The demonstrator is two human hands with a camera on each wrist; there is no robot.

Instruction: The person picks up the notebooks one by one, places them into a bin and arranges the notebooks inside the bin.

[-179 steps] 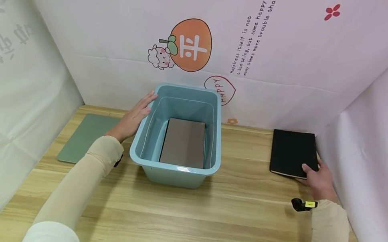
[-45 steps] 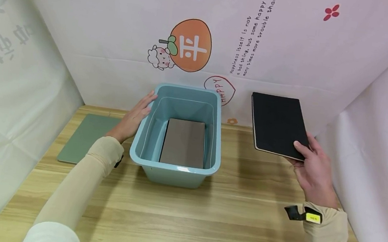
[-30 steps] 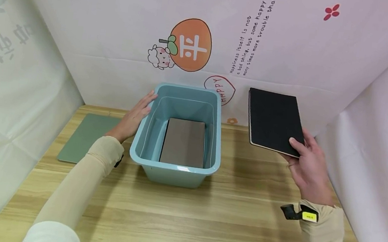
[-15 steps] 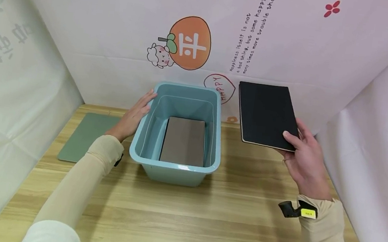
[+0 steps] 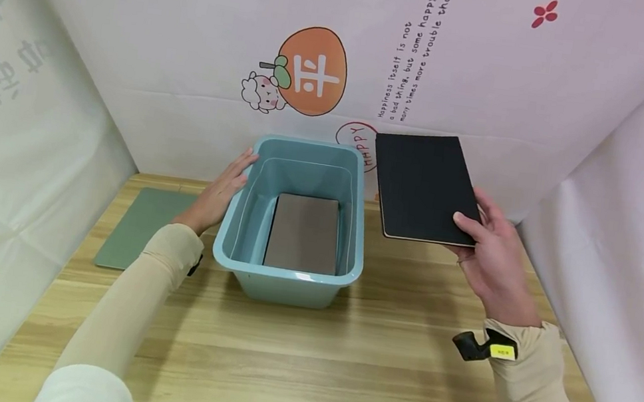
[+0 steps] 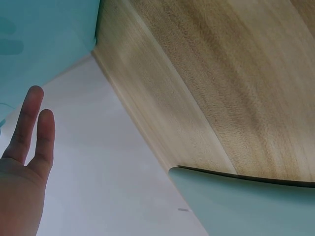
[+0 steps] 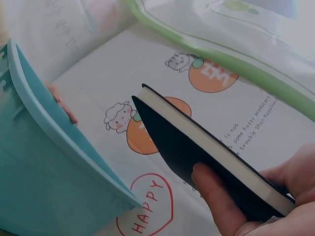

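Note:
A black hardcover notebook [image 5: 423, 186] is in the air to the right of the light-blue plastic bin [image 5: 287, 290]. My right hand [image 5: 493, 255] grips its lower right corner, thumb on top and fingers beneath. The right wrist view shows the notebook's cream page edge [image 7: 211, 147] between dark covers. With fairly straight fingers, my left hand [image 5: 219, 192] rests against the bin's left rim. Inside the bin lies a flat grey-brown book [image 5: 304, 234], its cover facing up.
A flat green notebook or board [image 5: 134, 231] lies on the wooden table [image 5: 277, 370] left of the bin, partly behind my left arm. White printed sheets [image 5: 184, 43] wall off the back and both sides.
My right hand has lifted the black notebook off the table at the right and carried it leftward, closer to the bin. My left hand has stayed at the rim.

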